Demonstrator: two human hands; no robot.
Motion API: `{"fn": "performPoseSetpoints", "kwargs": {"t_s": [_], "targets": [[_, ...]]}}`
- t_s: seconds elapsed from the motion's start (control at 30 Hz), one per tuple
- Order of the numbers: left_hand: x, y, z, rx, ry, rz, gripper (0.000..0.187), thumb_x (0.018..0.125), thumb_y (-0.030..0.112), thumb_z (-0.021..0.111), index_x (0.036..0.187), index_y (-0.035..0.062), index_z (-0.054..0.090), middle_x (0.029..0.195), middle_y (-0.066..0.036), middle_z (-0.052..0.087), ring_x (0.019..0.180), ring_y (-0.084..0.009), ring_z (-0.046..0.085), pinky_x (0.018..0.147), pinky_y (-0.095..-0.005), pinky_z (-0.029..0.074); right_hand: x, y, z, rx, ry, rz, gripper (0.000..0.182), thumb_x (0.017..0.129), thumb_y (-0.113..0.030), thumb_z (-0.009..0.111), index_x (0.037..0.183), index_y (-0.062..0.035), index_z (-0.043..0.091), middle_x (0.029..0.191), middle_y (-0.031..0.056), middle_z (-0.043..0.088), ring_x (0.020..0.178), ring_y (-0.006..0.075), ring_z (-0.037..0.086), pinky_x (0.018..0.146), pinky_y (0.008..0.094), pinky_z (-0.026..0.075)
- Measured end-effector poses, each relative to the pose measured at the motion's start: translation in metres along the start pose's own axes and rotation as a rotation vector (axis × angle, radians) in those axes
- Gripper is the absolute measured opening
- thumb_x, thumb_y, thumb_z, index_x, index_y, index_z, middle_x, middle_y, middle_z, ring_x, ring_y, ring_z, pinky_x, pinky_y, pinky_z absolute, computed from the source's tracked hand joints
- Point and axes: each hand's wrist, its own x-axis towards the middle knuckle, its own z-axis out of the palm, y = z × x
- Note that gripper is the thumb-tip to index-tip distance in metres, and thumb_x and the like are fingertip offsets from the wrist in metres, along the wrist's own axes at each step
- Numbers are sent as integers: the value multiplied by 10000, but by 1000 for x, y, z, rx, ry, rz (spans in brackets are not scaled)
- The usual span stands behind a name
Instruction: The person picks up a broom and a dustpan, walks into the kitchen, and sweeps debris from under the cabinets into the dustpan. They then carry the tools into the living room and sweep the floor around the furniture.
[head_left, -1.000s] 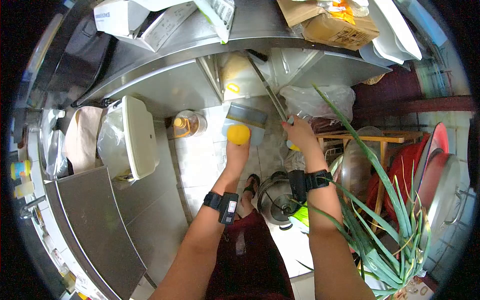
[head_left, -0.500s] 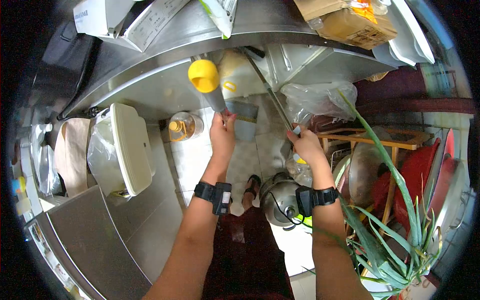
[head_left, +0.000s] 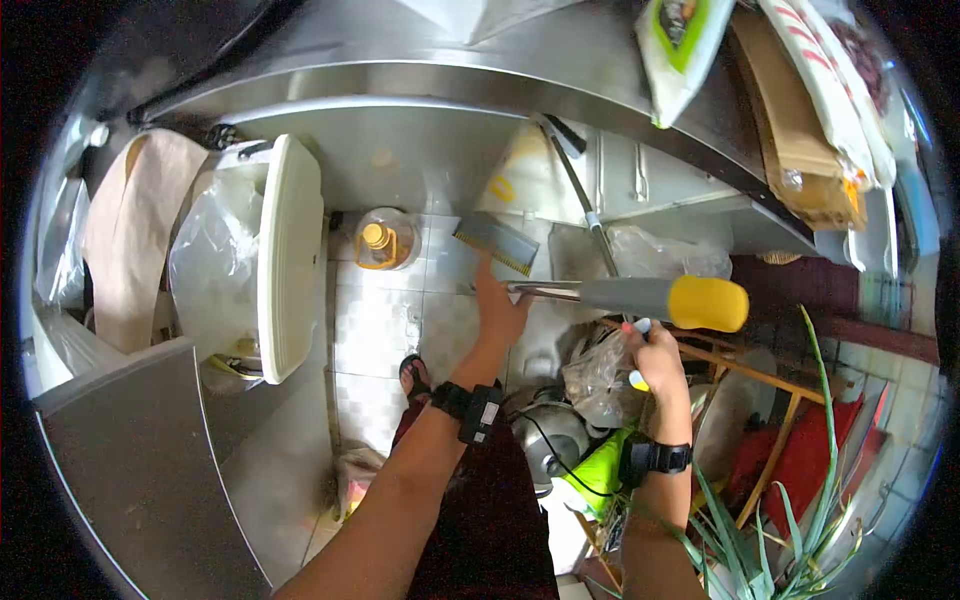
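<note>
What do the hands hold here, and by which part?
Left hand grips the dustpan handle by its metal shaft; right hand holds the broom handle near its lower end.

head cam | looks steeply down from above | near forearms | floor far below

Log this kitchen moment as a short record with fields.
left hand: left hand grips the metal shaft of a dustpan, which sits low by the tiled floor
right hand: right hand closed on a broom handle
handle end: yellow cap points right, shaft level
nearby: oil bottle on the floor; lidded bin to its left; green plant lower right
</note>
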Motion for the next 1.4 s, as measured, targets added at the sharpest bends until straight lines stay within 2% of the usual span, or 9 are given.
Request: {"fn": "performPoseSetpoints", "kwargs": {"t_s": [0.17,0.37,0.47,0.57,0.77,1.0,1.1,1.27,1.4], "targets": [[-29,-52,27,50,-410,-312,730,776,341,602,1262,-91,270,1314,-283,287,1210,-392,298,1023,-365,245,-4,-3,4,46,-70,130,344,863,-217,544,1137,-17,490,627,-16,464,505,75,412,457,242,339],[-6,-65,84,-186,-481,-312,420,830,310,541,1082,-24,504,1093,-232,520,1035,-360,487,879,-400,390,-4,8,6,24,-47,70,324,877,-179,522,1158,-23,474,648,-34,448,494,64,406,430,233,334],[3,-98,156,-353,-51,-242,353,837,305,541,1015,1,533,954,-212,571,907,-345,549,774,-384,437,-1,19,8,43,-3,77,267,865,-166,541,1069,5,516,728,7,521,605,95,443,569,241,359],[25,-125,210,-566,104,-502,324,830,278,568,992,-1,538,861,-177,595,833,-291,572,730,-329,449,-8,14,9,34,36,155,213,854,-134,549,985,33,570,863,46,611,761,141,514,735,275,407],[68,-149,244,-947,76,-642,492,873,224,530,1267,9,329,1200,-175,451,1023,-229,493,852,-302,408,-12,38,13,29,55,182,171,856,-52,509,997,25,566,938,88,604,881,170,541,817,277,403],[115,-170,268,-1469,18,-816,629,877,339,502,1352,165,129,1393,-107,222,1242,-225,292,899,-433,340,-12,18,29,-58,101,319,280,839,-108,567,1075,36,521,864,94,616,837,129,545,756,235,418],[126,-161,274,-1574,104,-849,613,879,342,495,1344,153,144,1392,-102,219,1241,-220,284,898,-430,339,-11,10,38,40,57,265,250,872,-145,523,1086,-21,489,622,5,478,508,87,419,461,227,327],[152,-148,277,-1745,253,-940,656,833,210,598,1329,139,175,1115,-81,460,1001,-208,478,854,-386,407,-10,8,48,76,80,225,361,871,-166,528,1189,-26,432,542,-5,441,405,83,395,363,231,322],[166,-151,275,-1758,161,-971,628,809,244,631,1275,53,256,1133,-85,452,977,-207,468,866,-350,413,-11,6,50,62,113,283,410,867,-178,535,1225,-25,410,566,-2,459,405,86,413,357,231,321]]}}
